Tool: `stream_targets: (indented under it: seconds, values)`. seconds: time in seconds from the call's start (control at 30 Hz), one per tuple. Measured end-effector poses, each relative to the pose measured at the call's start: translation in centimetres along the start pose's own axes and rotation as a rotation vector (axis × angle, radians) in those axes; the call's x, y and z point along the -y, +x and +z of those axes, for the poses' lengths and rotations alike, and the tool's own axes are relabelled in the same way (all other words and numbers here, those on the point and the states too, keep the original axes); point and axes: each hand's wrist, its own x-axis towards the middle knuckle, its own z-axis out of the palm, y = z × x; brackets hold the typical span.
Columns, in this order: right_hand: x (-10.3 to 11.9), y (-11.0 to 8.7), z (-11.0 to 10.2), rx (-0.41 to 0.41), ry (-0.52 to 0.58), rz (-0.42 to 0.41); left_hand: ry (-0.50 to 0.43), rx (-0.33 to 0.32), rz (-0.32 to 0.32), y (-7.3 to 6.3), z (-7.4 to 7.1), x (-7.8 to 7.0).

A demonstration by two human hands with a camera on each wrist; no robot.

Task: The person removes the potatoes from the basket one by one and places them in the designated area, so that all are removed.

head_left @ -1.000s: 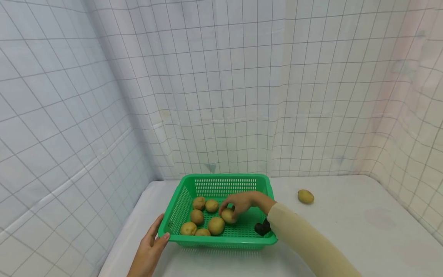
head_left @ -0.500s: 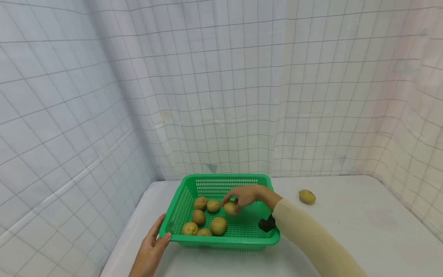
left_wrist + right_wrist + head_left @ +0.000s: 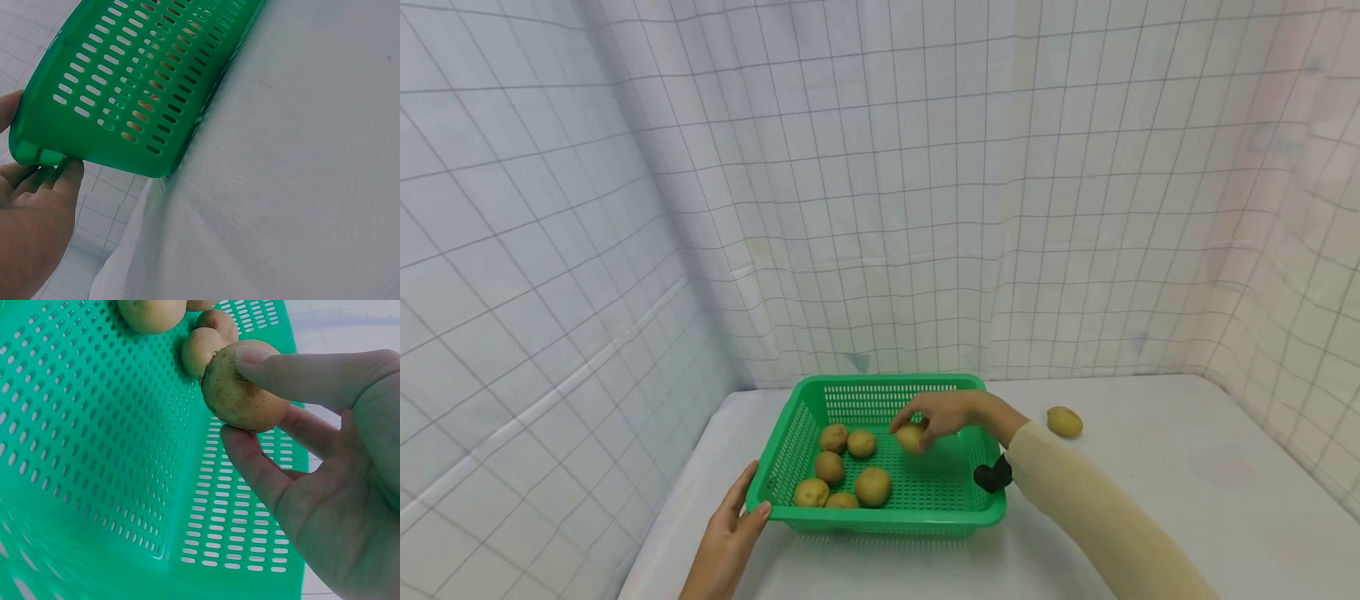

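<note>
The left hand (image 3: 727, 530) grips the near-left corner of the green basket (image 3: 887, 516); inside lie six potatoes (image 3: 873, 487), mostly leftward; over the basket's floor the right hand (image 3: 946, 411) pinches a held potato (image 3: 910, 438); beyond, rightward, a lone potato (image 3: 1064, 422) rests on the worktop (image 3: 1165, 467).

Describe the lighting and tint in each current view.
Head: soft, diffuse light, the white backdrop bluish at left, warmer at right; left wrist: dimmer, greyer, the green basket looking darker; right wrist: brighter, the held potato fairly crisp.
</note>
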Motion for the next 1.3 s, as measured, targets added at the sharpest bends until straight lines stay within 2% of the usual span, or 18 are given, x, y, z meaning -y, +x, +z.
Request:
stream_targets:
  seconds: [0.37,0.63,0.87,1.03,1.3]
  values:
    - [0.6,-1.3,-1.4,-0.024,0.003,0.003,0.014,-0.006,-0.009,0.1,0.2,-0.3]
    - [0.3,-2.6,-2.4,-0.031,0.042,0.048,0.030,-0.008,-0.016,0.2,0.2,-0.3]
    - [0.3,-3.6,-3.0,-0.059,-0.007,0.064,0.070,-0.043,-0.034,0.2,-0.1,-0.3]
    - [0.1,-4.5,-3.5,-0.083,0.008,0.084,0.055,-0.036,-0.038,0.3,0.0,-0.1]
    - [-0.8,-5.6,-4.1,-0.105,-0.041,0.101,0.057,-0.027,-0.021,0.3,0.1,0.2]
